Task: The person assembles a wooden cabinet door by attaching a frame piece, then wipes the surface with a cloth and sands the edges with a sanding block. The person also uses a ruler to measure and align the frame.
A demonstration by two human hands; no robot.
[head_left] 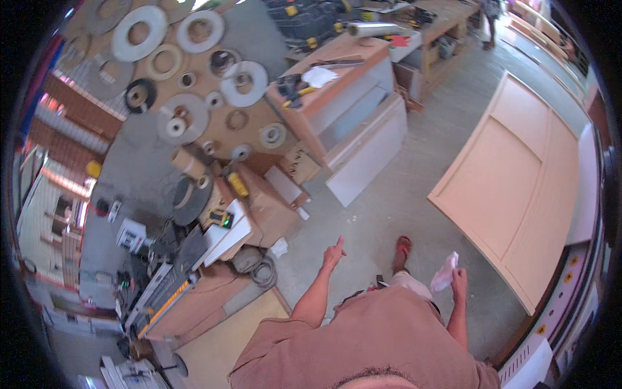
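Observation:
Low on my right side, my right hand [459, 280] is closed around the edge of a crumpled whitish rag [444, 272], which hangs loosely from the fingers. Whether it is cloth or thin plastic is hard to tell. My left hand [334, 253] is held out in front of my body over the grey floor, with at least one finger stretched and nothing in it. My sandalled foot [403, 249] shows between the two hands. A large pale wooden panel [512, 168] with raised frame strips leans to the right of my right hand.
Ahead stands a wooden cabinet [346, 84] with tools on top and a white panel [369, 155] against it. Rolls of edging tape [243, 84] hang on a board at the left. A worktable with a tape measure [221, 218] is nearer left. Another person [490, 23] stands far off.

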